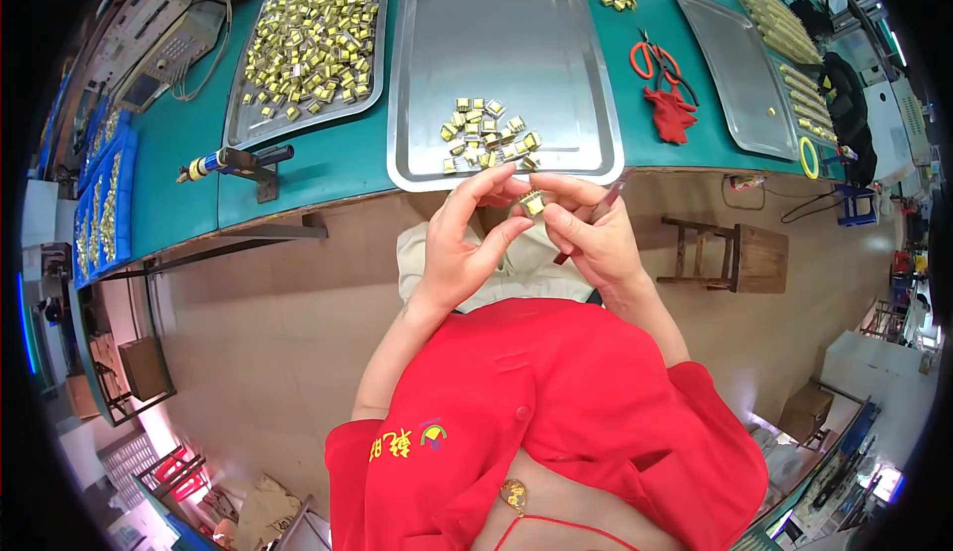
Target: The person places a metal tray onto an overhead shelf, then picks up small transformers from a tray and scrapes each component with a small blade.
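Just in front of the near edge of a metal tray (397,84), my two hands meet around a small yellow transformer (533,203) with metal pins. The fingertips and thumb of my left hand (465,243) close in on its left side. My right hand (601,243) pinches it from the right with thumb and forefinger. A thin dark-red tool (608,202), its kind unclear, also lies in the right hand, with one end showing below the fingers. Several similar transformers (486,132) lie heaped at the near end of the tray, right beyond my hands.
A second tray (235,119), piled with transformers, is at left beside a clamped tool (233,162). To the right are orange-handled pliers (655,60), a red cloth (671,114) and another tray (735,84). A wooden stool (759,258) stands below right; blue bins (121,194) sit far left.
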A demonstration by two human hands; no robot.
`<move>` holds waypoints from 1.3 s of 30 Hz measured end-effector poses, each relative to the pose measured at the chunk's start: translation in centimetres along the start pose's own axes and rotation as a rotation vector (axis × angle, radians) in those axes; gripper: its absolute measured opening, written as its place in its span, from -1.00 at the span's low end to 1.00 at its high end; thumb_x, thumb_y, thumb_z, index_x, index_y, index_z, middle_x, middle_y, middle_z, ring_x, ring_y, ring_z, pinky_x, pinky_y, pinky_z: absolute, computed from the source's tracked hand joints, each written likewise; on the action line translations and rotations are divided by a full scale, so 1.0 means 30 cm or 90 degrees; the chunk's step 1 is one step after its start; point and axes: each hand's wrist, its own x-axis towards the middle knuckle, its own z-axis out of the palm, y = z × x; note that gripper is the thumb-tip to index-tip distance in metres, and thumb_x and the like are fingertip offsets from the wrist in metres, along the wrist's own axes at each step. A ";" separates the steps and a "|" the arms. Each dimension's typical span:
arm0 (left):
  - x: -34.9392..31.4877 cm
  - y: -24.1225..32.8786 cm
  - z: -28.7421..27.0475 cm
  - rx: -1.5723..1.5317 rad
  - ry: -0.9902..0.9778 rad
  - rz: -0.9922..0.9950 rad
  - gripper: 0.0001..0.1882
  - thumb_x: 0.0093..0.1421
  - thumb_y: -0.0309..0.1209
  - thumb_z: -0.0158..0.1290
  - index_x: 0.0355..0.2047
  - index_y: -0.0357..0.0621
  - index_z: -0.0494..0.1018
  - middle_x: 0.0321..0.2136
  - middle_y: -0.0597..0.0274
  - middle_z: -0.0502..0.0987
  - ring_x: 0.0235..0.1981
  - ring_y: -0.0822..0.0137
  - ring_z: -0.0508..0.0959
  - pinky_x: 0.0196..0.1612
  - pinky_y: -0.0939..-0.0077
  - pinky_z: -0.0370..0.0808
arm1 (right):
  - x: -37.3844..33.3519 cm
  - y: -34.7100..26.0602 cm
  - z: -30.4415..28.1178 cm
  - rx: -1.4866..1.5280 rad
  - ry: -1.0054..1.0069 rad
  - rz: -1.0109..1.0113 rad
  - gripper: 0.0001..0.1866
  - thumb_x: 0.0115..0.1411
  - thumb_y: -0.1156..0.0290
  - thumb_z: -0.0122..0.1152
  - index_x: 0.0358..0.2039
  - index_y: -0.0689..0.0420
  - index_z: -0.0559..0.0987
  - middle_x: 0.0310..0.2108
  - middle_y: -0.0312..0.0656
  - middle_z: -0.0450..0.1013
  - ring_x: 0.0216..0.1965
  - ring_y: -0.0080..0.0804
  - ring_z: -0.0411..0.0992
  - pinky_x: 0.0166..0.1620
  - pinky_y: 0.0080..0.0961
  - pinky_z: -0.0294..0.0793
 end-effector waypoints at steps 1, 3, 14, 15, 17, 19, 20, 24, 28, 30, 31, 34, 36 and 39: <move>0.000 -0.005 0.001 -0.013 -0.002 -0.008 -0.49 -0.01 -0.59 0.17 0.00 -0.21 0.33 -0.24 0.19 0.51 -0.27 0.40 0.51 -0.17 0.55 0.44 | -0.001 -0.004 0.003 -0.024 0.019 -0.006 -0.66 0.11 0.60 0.13 -0.06 0.27 0.46 -0.42 -0.31 0.40 -0.61 -0.72 0.20 -0.57 -0.79 0.15; -0.001 -0.017 0.008 -0.031 0.009 -0.010 -0.51 0.00 -0.60 0.16 -0.02 -0.21 0.34 -0.22 0.19 0.51 -0.26 0.40 0.51 -0.17 0.56 0.45 | 0.003 -0.003 0.002 -0.048 0.041 -0.009 -0.68 0.10 0.61 0.15 -0.08 0.28 0.47 -0.45 -0.33 0.38 -0.61 -0.73 0.21 -0.57 -0.79 0.16; 0.011 -0.031 0.023 -0.065 -0.003 -0.048 -0.69 0.02 -0.59 0.15 -0.17 -0.24 0.45 -0.19 0.17 0.50 -0.26 0.39 0.51 -0.19 0.57 0.45 | 0.010 0.010 -0.028 -0.091 0.074 -0.034 -0.68 0.06 0.59 0.21 -0.13 0.27 0.48 -0.34 -0.20 0.51 -0.56 -0.75 0.30 -0.56 -0.83 0.21; 0.011 -0.031 0.025 -0.068 -0.001 -0.051 -0.69 0.02 -0.59 0.15 -0.17 -0.24 0.45 -0.20 0.18 0.50 -0.26 0.39 0.51 -0.20 0.57 0.45 | 0.010 0.009 -0.028 -0.090 0.074 -0.033 -0.68 0.06 0.59 0.21 -0.13 0.27 0.48 -0.34 -0.20 0.51 -0.56 -0.75 0.30 -0.56 -0.83 0.21; 0.009 -0.032 0.026 -0.070 0.001 -0.056 -0.69 0.02 -0.59 0.15 -0.17 -0.24 0.45 -0.20 0.18 0.50 -0.26 0.39 0.51 -0.20 0.57 0.45 | 0.009 0.006 -0.027 -0.107 0.072 -0.033 -0.68 0.05 0.58 0.23 -0.13 0.26 0.48 -0.36 -0.22 0.50 -0.56 -0.76 0.30 -0.57 -0.84 0.21; 0.008 -0.033 0.025 -0.065 0.001 -0.060 -0.69 0.02 -0.60 0.15 -0.18 -0.24 0.45 -0.21 0.19 0.50 -0.26 0.39 0.51 -0.20 0.57 0.45 | 0.009 0.006 -0.027 -0.112 0.075 -0.031 -0.68 0.05 0.58 0.23 -0.14 0.26 0.49 -0.37 -0.23 0.50 -0.56 -0.76 0.30 -0.57 -0.84 0.22; 0.007 -0.033 0.024 -0.065 0.002 -0.061 -0.69 0.02 -0.60 0.15 -0.18 -0.24 0.45 -0.21 0.19 0.50 -0.26 0.39 0.51 -0.20 0.57 0.45 | 0.009 0.007 -0.026 -0.118 0.078 -0.030 -0.68 0.05 0.57 0.24 -0.14 0.26 0.49 -0.38 -0.24 0.50 -0.56 -0.76 0.31 -0.58 -0.84 0.22; 0.004 -0.033 0.022 -0.067 0.003 -0.064 -0.70 0.01 -0.60 0.15 -0.19 -0.24 0.46 -0.21 0.19 0.51 -0.27 0.41 0.51 -0.21 0.58 0.45 | 0.007 0.006 -0.019 -0.122 0.080 -0.026 -0.69 0.05 0.57 0.24 -0.14 0.26 0.49 -0.38 -0.24 0.50 -0.56 -0.76 0.31 -0.58 -0.84 0.22; 0.003 -0.026 0.025 -0.094 0.015 -0.076 -0.73 0.01 -0.61 0.15 -0.23 -0.24 0.45 -0.22 0.19 0.51 -0.27 0.44 0.51 -0.21 0.59 0.46 | 0.008 0.000 -0.010 -0.107 0.081 -0.018 -0.68 0.05 0.57 0.24 -0.14 0.27 0.48 -0.36 -0.23 0.50 -0.56 -0.76 0.30 -0.57 -0.84 0.21; 0.004 -0.022 0.022 -0.108 0.009 -0.085 -0.73 0.01 -0.61 0.15 -0.23 -0.25 0.44 -0.22 0.19 0.50 -0.26 0.45 0.50 -0.21 0.59 0.45 | 0.008 0.001 -0.010 -0.102 0.081 -0.012 -0.68 0.05 0.56 0.24 -0.14 0.28 0.48 -0.35 -0.22 0.50 -0.56 -0.76 0.30 -0.57 -0.84 0.20; 0.004 -0.021 0.021 -0.121 0.003 -0.094 -0.73 0.01 -0.62 0.15 -0.24 -0.26 0.43 -0.22 0.19 0.50 -0.26 0.46 0.50 -0.20 0.59 0.45 | 0.010 0.001 -0.011 -0.082 0.069 -0.006 -0.68 0.06 0.56 0.23 -0.13 0.28 0.47 -0.36 -0.22 0.50 -0.57 -0.76 0.28 -0.57 -0.83 0.18; 0.000 -0.022 0.011 -0.198 -0.023 -0.128 -0.75 0.04 -0.62 0.13 -0.23 -0.27 0.42 -0.18 0.17 0.46 -0.22 0.45 0.48 -0.17 0.58 0.44 | 0.013 0.005 -0.023 -0.024 0.034 0.013 -0.68 0.09 0.55 0.20 -0.11 0.29 0.45 -0.37 -0.22 0.49 -0.59 -0.77 0.25 -0.57 -0.83 0.15; 0.009 -0.012 0.002 -0.267 -0.041 -0.147 -0.77 0.06 -0.63 0.10 -0.23 -0.28 0.41 -0.16 0.16 0.44 -0.20 0.44 0.47 -0.15 0.58 0.44 | 0.016 0.010 -0.029 0.013 0.013 0.027 -0.67 0.10 0.55 0.18 -0.10 0.29 0.44 -0.38 -0.22 0.49 -0.60 -0.77 0.24 -0.58 -0.83 0.13; 0.014 -0.017 -0.002 -0.355 -0.065 -0.176 -0.81 0.09 -0.64 0.06 -0.24 -0.28 0.41 -0.13 0.15 0.40 -0.18 0.43 0.45 -0.11 0.56 0.42 | 0.019 0.013 -0.031 0.063 -0.004 0.021 -0.68 0.11 0.55 0.16 -0.10 0.30 0.43 -0.38 -0.22 0.48 -0.62 -0.77 0.21 -0.59 -0.83 0.11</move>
